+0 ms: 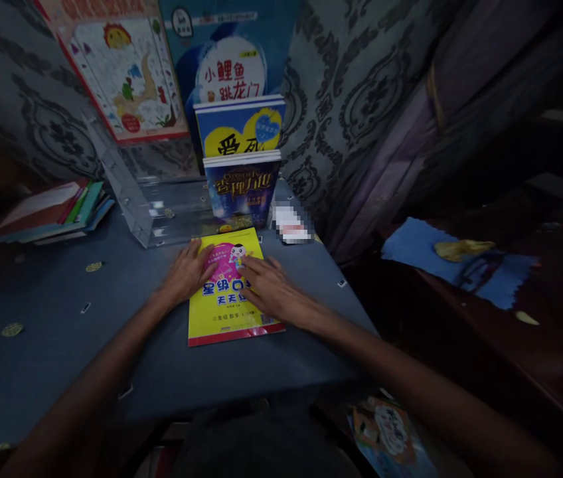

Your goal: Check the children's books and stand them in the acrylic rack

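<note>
A yellow workbook (232, 325) with a pink circle and a cartoon figure on its cover lies flat on the blue tablecloth. Along its left edge rests my left hand (189, 271), fingers stretched onto the cover. My right hand (274, 292) lies across the right side of the cover with its fingers spread, hiding part of the title. Neither hand grips anything. Just beyond the workbook, a dark blue book (242, 189) stands upright in a clear acrylic rack (147, 212).
Behind it in the rack stand a blue-and-yellow book (239, 126), a teal book (232, 40) and a red-bordered picture book (135, 79). A stack of books (57, 209) lies at left. A blue cloth (421, 249) sits on a dark surface at right. Another book (391, 431) lies below the table.
</note>
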Tool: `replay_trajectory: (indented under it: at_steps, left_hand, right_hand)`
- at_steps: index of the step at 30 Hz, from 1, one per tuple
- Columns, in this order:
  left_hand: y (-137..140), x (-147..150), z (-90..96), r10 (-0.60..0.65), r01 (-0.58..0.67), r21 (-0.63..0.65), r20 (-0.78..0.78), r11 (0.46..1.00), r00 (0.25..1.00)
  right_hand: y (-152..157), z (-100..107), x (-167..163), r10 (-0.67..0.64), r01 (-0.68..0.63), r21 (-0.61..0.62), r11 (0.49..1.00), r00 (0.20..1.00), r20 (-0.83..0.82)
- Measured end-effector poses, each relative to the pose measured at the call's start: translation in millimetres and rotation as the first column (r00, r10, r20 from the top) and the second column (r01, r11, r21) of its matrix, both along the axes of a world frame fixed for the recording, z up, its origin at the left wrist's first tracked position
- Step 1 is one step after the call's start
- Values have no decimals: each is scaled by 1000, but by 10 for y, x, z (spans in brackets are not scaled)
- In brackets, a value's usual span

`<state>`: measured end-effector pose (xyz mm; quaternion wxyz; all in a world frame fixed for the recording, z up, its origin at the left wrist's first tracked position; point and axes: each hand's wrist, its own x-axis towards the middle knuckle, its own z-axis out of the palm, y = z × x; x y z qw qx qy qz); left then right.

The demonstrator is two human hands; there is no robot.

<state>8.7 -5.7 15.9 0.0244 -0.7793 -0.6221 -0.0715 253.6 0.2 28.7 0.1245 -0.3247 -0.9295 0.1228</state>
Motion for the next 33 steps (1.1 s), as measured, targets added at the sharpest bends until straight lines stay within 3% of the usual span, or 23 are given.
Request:
replay_trajectory:
  at_steps: [3, 6, 12, 19, 24, 33]
  left_hand:
    - [38, -33, -127, 7, -8, 62, 6, 998, 1000]
    - [32, -33, -188, 15, -15, 79, -5, 997, 1000]
    - [20, -33, -155, 0, 0, 70, 5, 998, 1000]
    - [32, -37, -164, 11, -11, 49, 15, 999, 1000]
    - [24, -9, -131, 32, -31, 17, -7, 999, 999]
    - [22, 17, -26, 28, -28, -23, -7, 999, 1000]
  right_hand:
    - [296, -52, -376, -31, 31, -9, 999, 999, -10]
    - [521, -139, -519, -108, 108, -13, 994, 994, 14]
    - [687, -283, -259, -306, 306, 28, 952, 952, -8]
    - [696, -327, -238, -318, 317, 62, 946, 948, 1]
    - [556, -318, -230, -309, 303, 91, 948, 950, 52]
    - [-148, -333, 72, -198, 185, 110, 977, 972, 124]
